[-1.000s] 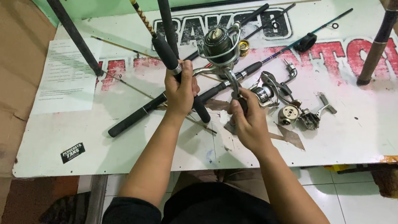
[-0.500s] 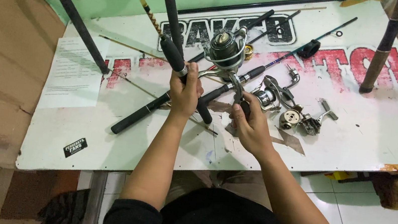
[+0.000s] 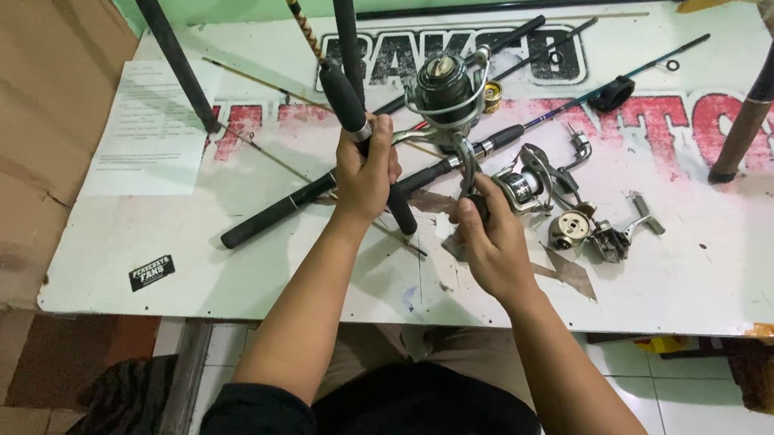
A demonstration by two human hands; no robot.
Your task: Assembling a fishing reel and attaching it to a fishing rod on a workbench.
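My left hand (image 3: 365, 168) grips the black foam handle of a fishing rod (image 3: 345, 65) that rises toward the top of the view. A silver and black spinning reel (image 3: 444, 91) is mounted on that rod, just right of the hand. My right hand (image 3: 492, 243) is closed around the reel's crank handle below the reel body. Both hands hover over the middle of a white table (image 3: 724, 279) with large printed lettering.
Several loose reels (image 3: 571, 225) and reel parts lie right of my right hand. A second black rod handle (image 3: 282, 211) lies diagonally under my left hand. Thin rods cross the far table. A paper sheet (image 3: 150, 129) lies left. Dark poles stand upright at far left (image 3: 157, 22) and far right (image 3: 758, 96).
The view has shifted slightly and both hands with the rod and reel have moved a little left and down. The grips look the same.
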